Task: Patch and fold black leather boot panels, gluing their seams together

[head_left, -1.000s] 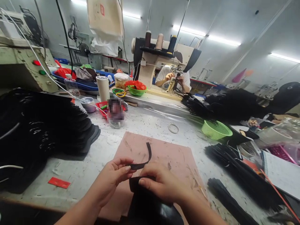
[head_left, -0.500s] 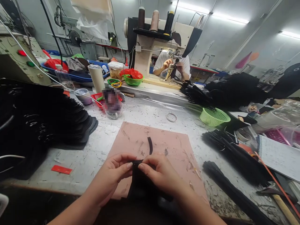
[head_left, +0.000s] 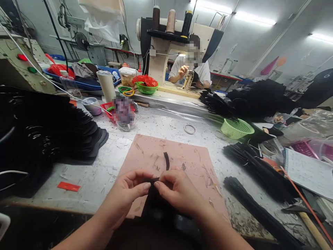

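Observation:
Both hands meet over the near part of a pink board [head_left: 145,149]. My left hand [head_left: 132,189] pinches the top edge of a black piece of material [head_left: 153,205] between thumb and fingers. Close beside it, my right hand [head_left: 177,191] grips the same edge, its thumb almost touching the left thumb. The black piece hangs down toward me, and its lower part merges into the dark area below. Just beyond the hands, a short black strip [head_left: 167,160] lies on the board.
Stacked black pieces [head_left: 75,135] stand at left, near a red strip [head_left: 69,186]. Black strip bundles [head_left: 260,173], a hammer [head_left: 312,225] and a notebook [head_left: 309,170] lie at right. Behind are a green basket [head_left: 237,128], a sewing machine [head_left: 158,66] and a co-worker [head_left: 178,67].
My hands stay on the black piece's edge, with the left thumb shifted slightly right. The co-worker behind the machine has lowered one hand.

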### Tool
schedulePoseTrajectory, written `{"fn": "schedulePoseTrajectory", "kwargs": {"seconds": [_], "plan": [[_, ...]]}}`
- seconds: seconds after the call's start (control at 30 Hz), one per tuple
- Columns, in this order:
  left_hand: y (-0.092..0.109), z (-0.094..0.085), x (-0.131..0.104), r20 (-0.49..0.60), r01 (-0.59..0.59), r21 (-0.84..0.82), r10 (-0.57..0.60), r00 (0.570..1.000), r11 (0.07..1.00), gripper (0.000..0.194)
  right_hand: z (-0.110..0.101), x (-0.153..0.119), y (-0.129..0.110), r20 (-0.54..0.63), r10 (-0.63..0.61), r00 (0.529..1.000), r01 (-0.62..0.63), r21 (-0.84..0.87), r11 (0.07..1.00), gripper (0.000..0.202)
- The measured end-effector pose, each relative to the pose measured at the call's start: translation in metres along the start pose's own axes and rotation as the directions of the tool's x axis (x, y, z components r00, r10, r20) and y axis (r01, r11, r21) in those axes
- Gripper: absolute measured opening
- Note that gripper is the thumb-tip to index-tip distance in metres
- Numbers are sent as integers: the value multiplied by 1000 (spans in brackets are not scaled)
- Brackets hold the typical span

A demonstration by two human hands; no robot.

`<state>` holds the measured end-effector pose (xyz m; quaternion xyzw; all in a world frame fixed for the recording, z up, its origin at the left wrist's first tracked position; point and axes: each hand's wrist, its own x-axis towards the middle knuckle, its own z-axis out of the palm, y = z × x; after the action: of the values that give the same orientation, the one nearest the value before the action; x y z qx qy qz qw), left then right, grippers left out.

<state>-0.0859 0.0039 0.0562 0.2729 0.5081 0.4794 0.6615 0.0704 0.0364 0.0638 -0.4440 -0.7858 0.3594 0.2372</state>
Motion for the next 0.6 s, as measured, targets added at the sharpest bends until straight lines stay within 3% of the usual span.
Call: {"fn": "schedulePoseTrajectory", "kwargs": {"seconds": [0.4,0.5,0.6], "plan": [[-5,8,-3,-187,-56,-58,44,981,997,37,-8,-4,2,-52,-91,995,88,-50,995,16],[-2,6,-2,-147,-76,28,79,986,997,30,-10,-6,2,-35,-124,992,122,-62,991,15],[6,0,2,-22,-89,226,97,995,970,24,-10,-8,2,-24,-157,987,154,-104,983,15]]}}
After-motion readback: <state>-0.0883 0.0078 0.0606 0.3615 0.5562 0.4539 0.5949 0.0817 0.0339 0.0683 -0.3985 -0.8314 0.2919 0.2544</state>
